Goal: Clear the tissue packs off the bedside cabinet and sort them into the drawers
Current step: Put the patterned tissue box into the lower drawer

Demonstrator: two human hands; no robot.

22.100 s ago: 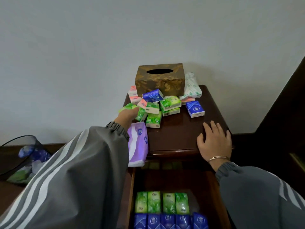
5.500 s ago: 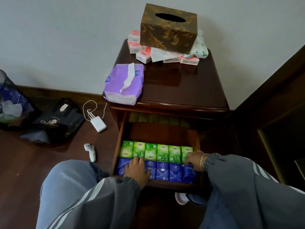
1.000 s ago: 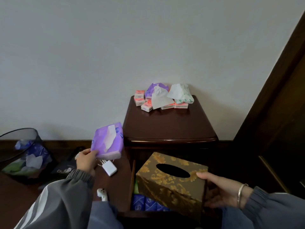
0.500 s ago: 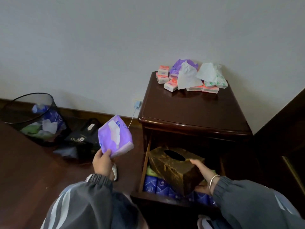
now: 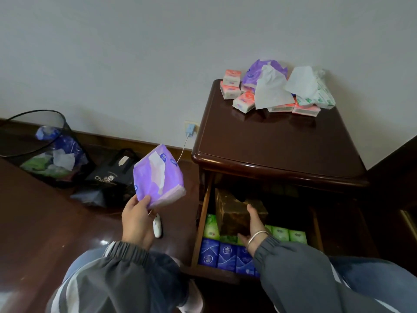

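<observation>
My left hand [image 5: 137,222] holds a purple soft tissue pack [image 5: 156,176] up over the floor, left of the bedside cabinet [image 5: 277,152]. My right hand [image 5: 255,224] grips the brown-gold tissue box [image 5: 234,213] inside the open drawer [image 5: 203,222], on top of rows of green packs [image 5: 288,235] and blue packs [image 5: 225,254]. At the back of the cabinet top lie several pink packs [image 5: 243,101], a crumpled purple pack [image 5: 257,71], a green-and-white pack [image 5: 320,96] and loose white tissues [image 5: 270,90].
A black mesh waste bin [image 5: 42,150] with rubbish stands on the floor at the left. A black bag [image 5: 110,177] lies next to it. A wall charger [image 5: 190,129] with cable and a small white device [image 5: 157,225] are on the wooden floor by the cabinet.
My right hand has pushed the brown-gold box deeper into the drawer. My left hand has raised the purple pack slightly. The view has tilted downward.
</observation>
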